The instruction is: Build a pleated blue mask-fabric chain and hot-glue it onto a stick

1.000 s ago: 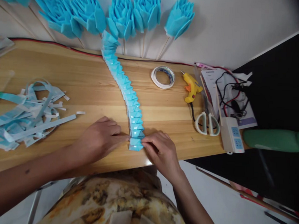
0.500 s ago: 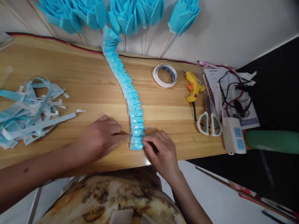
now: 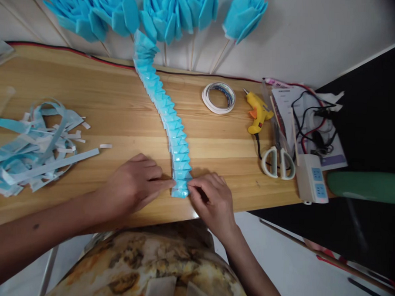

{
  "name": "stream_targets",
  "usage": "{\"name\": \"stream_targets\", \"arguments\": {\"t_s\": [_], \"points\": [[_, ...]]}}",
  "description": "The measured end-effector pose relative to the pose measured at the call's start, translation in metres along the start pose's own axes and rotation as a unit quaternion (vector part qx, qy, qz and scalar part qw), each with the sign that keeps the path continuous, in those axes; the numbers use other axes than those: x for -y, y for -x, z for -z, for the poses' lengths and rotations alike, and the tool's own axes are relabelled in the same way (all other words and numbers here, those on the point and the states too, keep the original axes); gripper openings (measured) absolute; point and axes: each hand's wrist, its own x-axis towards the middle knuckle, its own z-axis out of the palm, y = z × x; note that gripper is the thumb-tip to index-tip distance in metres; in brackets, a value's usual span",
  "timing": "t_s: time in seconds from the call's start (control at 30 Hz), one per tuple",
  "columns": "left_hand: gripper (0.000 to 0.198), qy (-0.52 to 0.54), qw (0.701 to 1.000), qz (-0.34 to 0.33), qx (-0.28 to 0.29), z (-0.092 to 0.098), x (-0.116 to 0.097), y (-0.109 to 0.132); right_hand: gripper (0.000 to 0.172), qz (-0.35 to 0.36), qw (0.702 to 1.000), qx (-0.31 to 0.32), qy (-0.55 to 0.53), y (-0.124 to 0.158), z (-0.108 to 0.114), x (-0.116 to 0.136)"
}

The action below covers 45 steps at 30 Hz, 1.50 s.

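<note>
A long, pleated strip of shiny light-blue material (image 3: 176,129) curves from the back of the table down to its near end between my hands. My left hand (image 3: 133,184) lies at the left edge of that end, its index finger stretched onto the edge and its other fingers curled. On the opposite edge, my right hand (image 3: 213,196) pinches the strip between thumb and forefinger. Whether my left thumb also presses from below is hidden. The strip's far end rests up against blue flowers (image 3: 162,17) on thin sticks.
Cut blue and white scraps (image 3: 36,154) lie heaped at the left. A tape roll (image 3: 204,98), a yellow glue gun (image 3: 259,113), white-handled scissors (image 3: 267,162) and a power strip (image 3: 305,179) are on the right. Papers (image 3: 335,149) and cables lie beyond them.
My left index fingertip has moved slightly right, onto the strip's edge. My right hand keeps its pinch in nearly the same place. The view has shifted a little.
</note>
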Motion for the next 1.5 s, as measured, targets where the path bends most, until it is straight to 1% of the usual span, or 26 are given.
{"name": "stream_targets", "arguments": {"t_s": [0.17,0.23,0.3,0.4,0.47,0.53,0.63,0.8,0.9,1.03,1.1,1.3,1.4,1.5], "points": [[0.03,-0.026,1.0,0.007,0.013,0.003,-0.003,-0.003,0.008,0.001,1.0,0.009,-0.026,0.001,0.003,-0.002],[0.031,-0.033,0.999,0.003,0.017,0.003,-0.003,-0.004,0.014,0.001,0.999,0.002,-0.049,0.002,0.006,-0.003],[0.031,-0.04,0.999,0.001,0.015,0.002,-0.003,-0.003,0.023,0.007,0.998,-0.012,-0.062,0.003,0.008,-0.003],[0.03,-0.05,0.999,0.0,0.002,-0.001,-0.002,-0.002,0.035,0.042,0.998,-0.027,-0.041,0.002,0.01,-0.002],[0.03,-0.051,0.999,-0.003,-0.006,-0.002,-0.002,-0.001,0.038,0.071,0.997,-0.034,-0.015,0.0,0.008,-0.002],[0.03,-0.047,0.999,-0.005,-0.01,-0.002,-0.002,-0.001,0.037,0.093,0.995,-0.038,0.012,-0.003,0.006,-0.002],[0.03,-0.047,0.999,-0.002,-0.009,-0.001,-0.002,-0.002,0.033,0.103,0.993,-0.043,0.038,-0.005,0.001,-0.003],[0.031,-0.072,0.997,-0.019,0.012,0.002,-0.003,-0.003,0.029,0.097,0.993,-0.055,0.044,-0.005,-0.005,-0.005],[0.03,-0.08,0.996,-0.023,0.015,0.002,-0.003,-0.002,0.029,0.088,0.993,-0.067,0.032,-0.004,-0.004,-0.007],[0.026,-0.075,0.997,-0.02,0.0,-0.001,-0.001,-0.001,0.037,0.021,0.99,-0.127,-0.053,0.001,0.002,-0.012],[0.026,-0.077,0.997,-0.019,-0.014,-0.003,0.0,0.0,0.038,0.007,0.988,-0.14,-0.068,0.003,0.004,-0.014],[0.027,-0.075,0.997,-0.019,-0.024,-0.005,0.0,0.002,0.037,0.086,0.992,-0.091,-0.001,0.0,0.002,-0.011],[0.027,-0.063,0.998,-0.012,-0.022,-0.003,-0.001,0.002,0.035,0.099,0.992,-0.081,0.016,-0.003,0.0,-0.009],[0.026,-0.004,1.0,0.007,-0.018,0.0,0.0,0.002,0.036,0.096,0.992,-0.077,0.017,-0.004,-0.001,-0.01]]}}
